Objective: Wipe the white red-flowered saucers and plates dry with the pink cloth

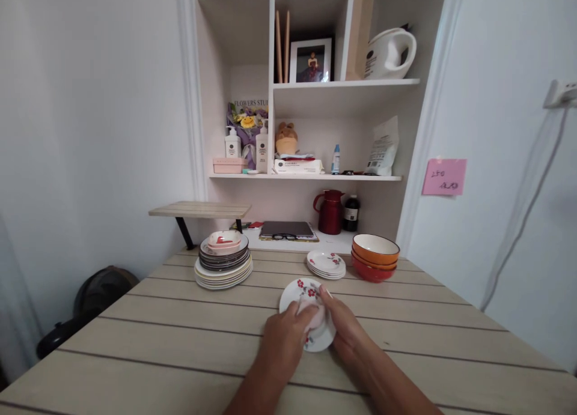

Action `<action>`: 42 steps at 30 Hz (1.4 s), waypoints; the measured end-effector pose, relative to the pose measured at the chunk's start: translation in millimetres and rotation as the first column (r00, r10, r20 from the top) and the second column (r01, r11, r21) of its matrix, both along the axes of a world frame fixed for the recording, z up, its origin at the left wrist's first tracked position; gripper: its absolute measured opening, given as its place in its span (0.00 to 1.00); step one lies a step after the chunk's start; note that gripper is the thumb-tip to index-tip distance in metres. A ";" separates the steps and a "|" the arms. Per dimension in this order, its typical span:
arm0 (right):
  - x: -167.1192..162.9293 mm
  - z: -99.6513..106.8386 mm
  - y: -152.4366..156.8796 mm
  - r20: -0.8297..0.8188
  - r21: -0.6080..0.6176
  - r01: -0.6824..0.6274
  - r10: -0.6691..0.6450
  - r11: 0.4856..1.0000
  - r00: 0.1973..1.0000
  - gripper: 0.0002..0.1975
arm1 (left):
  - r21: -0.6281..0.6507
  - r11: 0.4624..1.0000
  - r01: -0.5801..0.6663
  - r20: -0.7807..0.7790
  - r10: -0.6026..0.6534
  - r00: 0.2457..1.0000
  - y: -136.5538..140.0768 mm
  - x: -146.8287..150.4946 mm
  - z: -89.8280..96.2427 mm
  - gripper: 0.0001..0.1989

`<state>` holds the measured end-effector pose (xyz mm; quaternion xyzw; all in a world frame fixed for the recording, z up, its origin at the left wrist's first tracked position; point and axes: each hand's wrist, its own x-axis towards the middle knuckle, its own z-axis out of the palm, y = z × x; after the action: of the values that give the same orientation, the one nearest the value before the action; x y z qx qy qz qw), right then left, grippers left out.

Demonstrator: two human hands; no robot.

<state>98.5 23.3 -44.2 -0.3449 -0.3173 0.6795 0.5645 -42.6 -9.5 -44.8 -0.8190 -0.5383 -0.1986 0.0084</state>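
Between my hands is a small white plate [295,292] with red flowers, its face tilted up toward me. My right hand [343,319] grips the plate's right edge, thumb on the rim and the other fingers hidden beneath. A pale pink cloth [315,314] is bunched under the fingers of my left hand [286,337] and pressed against the middle of the plate. Just beyond, a short stack of matching flowered plates [324,262] rests on the table.
Orange and red bowls [375,259] are stacked at the right. To the left stands a taller stack of plates [224,268] topped with small dishes. Behind the slatted table [180,337], a shelf holds a red jug [331,212], a dark bottle [351,213] and a laptop [286,229].
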 end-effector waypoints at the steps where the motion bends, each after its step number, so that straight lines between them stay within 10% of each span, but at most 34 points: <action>1: -1.4 0.8 -1.7 0.013 0.004 -0.009 0.009 1.000 1.000 0.18 | 0.016 1.000 -0.017 -0.005 0.017 1.000 0.4 0.5 -0.1 0.28; 9: -12.0 4.2 -11.0 0.042 0.079 -0.037 0.034 0.996 0.999 0.20 | 0.060 0.909 -0.412 0.018 0.412 0.911 2.0 -4.5 10.6 0.22; 20: -3.0 -2.6 8.5 -0.150 -0.096 0.182 -0.195 0.979 0.969 0.15 | -0.010 0.983 -0.185 -0.098 0.183 0.978 -6.9 8.2 11.5 0.20; 26: -2.8 6.4 -2.4 -0.063 -0.003 0.047 -0.047 0.999 0.997 0.16 | 0.014 1.000 0.002 -0.116 -0.001 0.993 -10.9 11.9 5.1 0.22; 36: -8.7 1.6 -5.9 0.014 0.047 0.000 -0.001 0.999 1.000 0.18 | -0.007 0.906 -0.424 -0.003 0.424 0.906 1.6 -1.6 13.6 0.21; 42: -9.4 -1.1 -0.3 -0.082 -0.010 0.117 -0.117 0.993 0.990 0.17 | -0.089 0.905 -0.415 -0.070 0.410 0.909 4.0 -4.1 15.1 0.14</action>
<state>89.1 23.0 -45.3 -0.3362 -0.2714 0.6595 0.6151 -46.7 -5.5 -29.7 -0.6908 -0.7082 -0.1442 0.0219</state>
